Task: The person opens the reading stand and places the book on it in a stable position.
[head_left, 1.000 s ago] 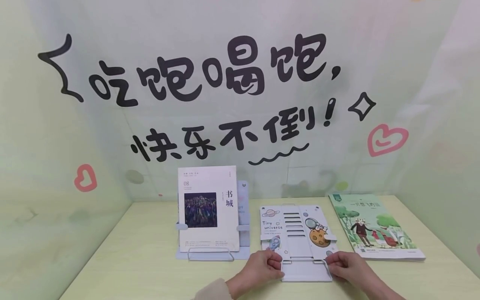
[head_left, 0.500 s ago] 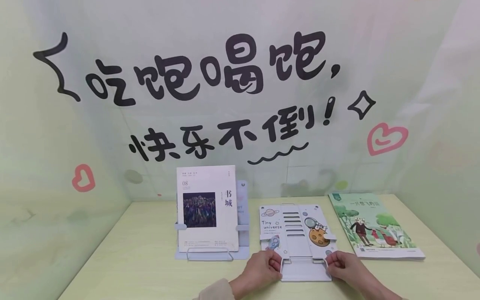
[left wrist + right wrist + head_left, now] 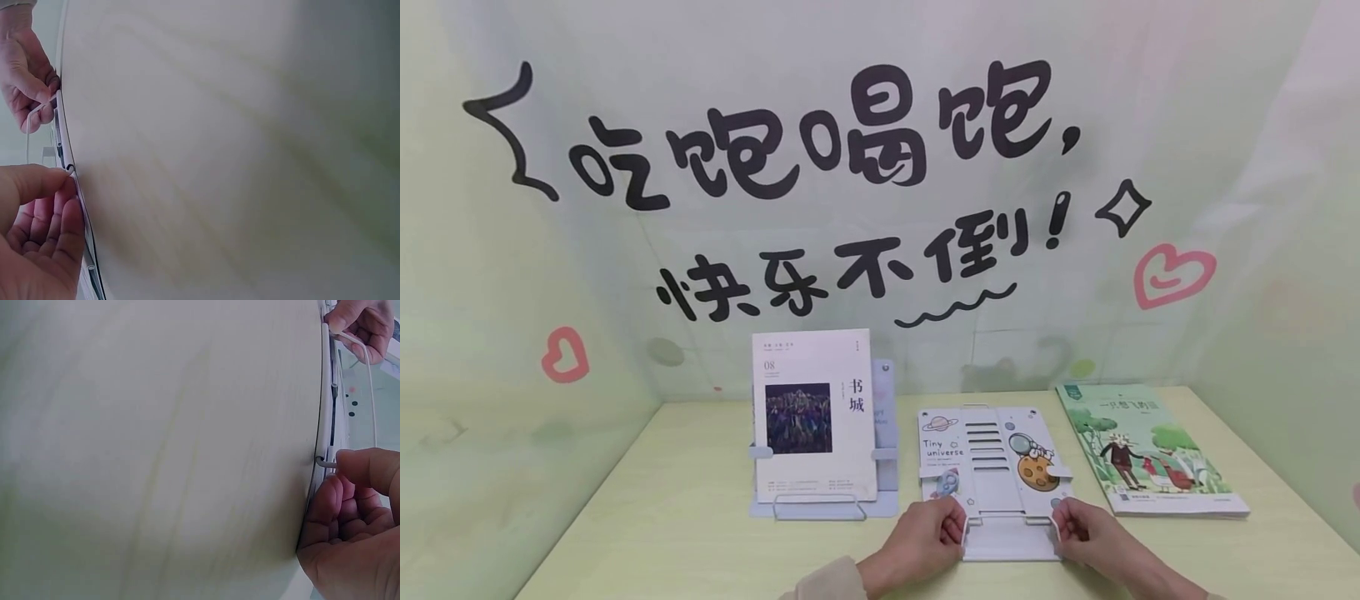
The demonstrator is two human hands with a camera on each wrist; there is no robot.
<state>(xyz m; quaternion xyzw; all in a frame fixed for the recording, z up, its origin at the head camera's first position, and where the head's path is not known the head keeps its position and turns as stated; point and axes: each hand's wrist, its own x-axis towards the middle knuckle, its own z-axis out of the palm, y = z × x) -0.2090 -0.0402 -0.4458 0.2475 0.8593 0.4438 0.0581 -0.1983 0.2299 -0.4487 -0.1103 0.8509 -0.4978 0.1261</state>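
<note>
On the left, the pale wooden table [image 3: 625, 492] has a slanting edge that runs along the side wall [image 3: 512, 467]; a wide stretch of wood goes from there to the white magazine [image 3: 820, 475]; the magazine leans up on a pale blue book stand [image 3: 887, 421], with little side clips [image 3: 761, 452] over its edges; next there is only a thin gap, and then the white "Tiny universe" book stand [image 3: 996, 496]; the left hand [image 3: 925, 537] is at this stand's front left corner, and its thumb and finger pinch one side of a white wire [image 3: 371, 394]; the wire goes across from hand to hand, and its bent ends meet the stand's front edge; the stand is between the two hands and reaches past them toward the back wall [image 3: 925, 358]; the right hand [image 3: 1093, 533] pinches the wire's other side, at the front right corner; past it, a green picture book [image 3: 1150, 467] lies flat, near the stand but not touching it; more wood shows between this book and the table's right edge.
</note>
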